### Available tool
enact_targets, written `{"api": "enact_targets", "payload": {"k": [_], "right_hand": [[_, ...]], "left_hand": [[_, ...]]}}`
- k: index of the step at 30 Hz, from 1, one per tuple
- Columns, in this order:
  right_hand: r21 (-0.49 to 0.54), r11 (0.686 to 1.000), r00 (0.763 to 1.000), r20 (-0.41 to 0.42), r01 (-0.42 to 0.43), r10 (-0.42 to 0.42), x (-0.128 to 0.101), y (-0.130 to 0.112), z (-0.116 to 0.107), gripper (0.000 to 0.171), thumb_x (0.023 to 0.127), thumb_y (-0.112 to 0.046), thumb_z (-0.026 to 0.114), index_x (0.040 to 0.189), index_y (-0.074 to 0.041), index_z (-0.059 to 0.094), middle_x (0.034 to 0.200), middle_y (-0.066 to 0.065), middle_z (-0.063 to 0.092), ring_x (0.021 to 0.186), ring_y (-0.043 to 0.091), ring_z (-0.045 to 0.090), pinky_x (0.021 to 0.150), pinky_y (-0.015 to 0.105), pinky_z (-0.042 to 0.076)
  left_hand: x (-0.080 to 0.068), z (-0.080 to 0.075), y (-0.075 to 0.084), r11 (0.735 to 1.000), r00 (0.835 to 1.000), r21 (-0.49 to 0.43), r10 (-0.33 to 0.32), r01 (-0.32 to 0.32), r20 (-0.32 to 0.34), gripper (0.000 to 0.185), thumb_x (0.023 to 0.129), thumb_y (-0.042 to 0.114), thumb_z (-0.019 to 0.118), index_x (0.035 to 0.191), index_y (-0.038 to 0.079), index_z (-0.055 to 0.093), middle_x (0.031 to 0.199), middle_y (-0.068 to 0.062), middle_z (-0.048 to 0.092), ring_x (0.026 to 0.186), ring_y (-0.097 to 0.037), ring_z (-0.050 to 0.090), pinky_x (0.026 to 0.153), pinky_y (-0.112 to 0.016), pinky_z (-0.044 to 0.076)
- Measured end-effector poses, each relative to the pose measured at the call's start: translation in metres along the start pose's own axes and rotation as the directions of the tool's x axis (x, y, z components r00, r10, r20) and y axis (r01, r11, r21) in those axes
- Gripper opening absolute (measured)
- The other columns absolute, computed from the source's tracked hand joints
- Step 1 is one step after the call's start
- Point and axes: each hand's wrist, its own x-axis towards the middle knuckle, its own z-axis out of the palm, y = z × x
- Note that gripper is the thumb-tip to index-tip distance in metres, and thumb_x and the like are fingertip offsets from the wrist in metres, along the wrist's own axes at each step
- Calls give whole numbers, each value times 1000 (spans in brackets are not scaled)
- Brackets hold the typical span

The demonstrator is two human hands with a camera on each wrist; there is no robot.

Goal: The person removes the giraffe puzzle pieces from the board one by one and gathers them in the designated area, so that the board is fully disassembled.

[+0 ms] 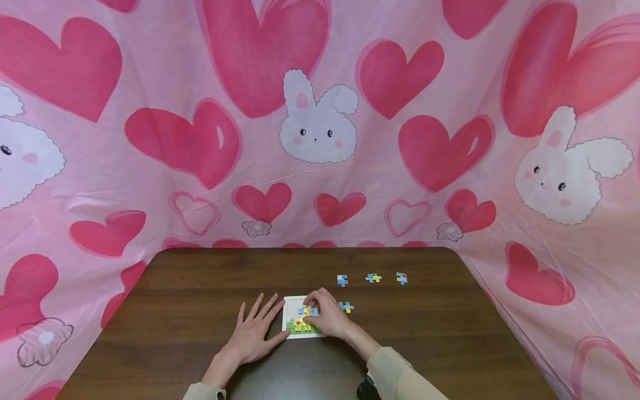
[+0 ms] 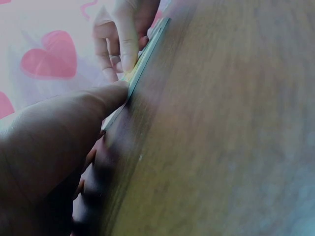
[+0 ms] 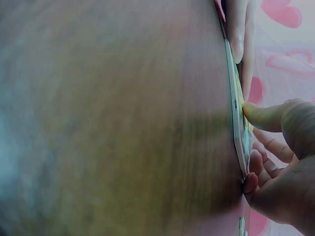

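A small white-framed jigsaw puzzle (image 1: pixel 302 335) lies on the table in the head view, with green, yellow and blue pieces fitted in its lower part. My right hand (image 1: pixel 327 315) is over its right side, thumb and fingers curled down around a yellow-and-blue puzzle piece (image 1: pixel 306 310). Most of that piece is hidden under the fingers. In the right wrist view the thumb (image 3: pixel 263 117) touches the puzzle's surface. My left hand (image 1: pixel 252 336) rests on the table with its fingers spread, the thumb against the frame's lower left corner.
Three loose puzzle pieces lie in a row behind the puzzle: one at left (image 1: pixel 342 280), a yellow-and-blue one (image 1: pixel 373 278), and one with a red spot (image 1: pixel 402 278). Another loose piece (image 1: pixel 346 306) is just right of the right hand. A pink heart-print curtain (image 1: pixel 320 178) surrounds the wooden table (image 1: pixel 200 289).
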Motion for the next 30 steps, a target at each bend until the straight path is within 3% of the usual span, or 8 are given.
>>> {"api": "enact_targets", "payload": {"k": [3, 6, 10, 15, 30], "right_hand": [[-15, 999, 999, -6, 32, -32, 0, 4, 2, 28, 93, -14, 87, 113, -4, 70, 100, 3, 59, 84, 9, 49, 74, 25, 43], [-38, 996, 997, -11, 75, -76, 0, 9, 4, 27, 95, -14, 86, 113, -6, 68, 99, 2, 62, 82, 7, 50, 72, 24, 43], [-1, 1000, 1000, 14, 0, 0, -1, -4, -2, 31, 92, -12, 89, 115, -3, 70, 97, 4, 64, 82, 7, 50, 73, 23, 42], [-49, 991, 992, 37, -123, 125, -2, -16, -4, 34, 90, -16, 92, 115, -2, 74, 99, 5, 62, 86, 11, 51, 79, 24, 41], [-83, 986, 987, 50, -146, 151, -4, -14, -1, 34, 92, -18, 91, 118, -7, 72, 107, 3, 60, 93, 10, 50, 82, 25, 42]], "left_hand": [[0, -5, 4, 999, 999, 11, -30, 30, 45, 83, 100, 65, 67, 168, 21, 48, 179, -8, 40, 170, -45, 23, 129, -83, 7], [0, -6, 5, 999, 998, 15, -34, 33, 48, 83, 101, 65, 67, 168, 21, 48, 179, -7, 40, 171, -45, 23, 129, -83, 7], [0, -4, 4, 1000, 1000, 0, -12, 12, 8, 82, 99, 63, 71, 165, 19, 51, 176, -10, 44, 168, -48, 27, 128, -84, 9], [1, -1, 1, 1000, 1000, -18, 12, -12, -19, 82, 98, 62, 72, 164, 18, 52, 175, -13, 45, 166, -51, 28, 127, -85, 9], [-1, 2, -2, 1000, 1000, -14, 16, -16, -16, 83, 99, 68, 67, 166, 21, 51, 174, -12, 46, 165, -50, 29, 126, -86, 9]]}}
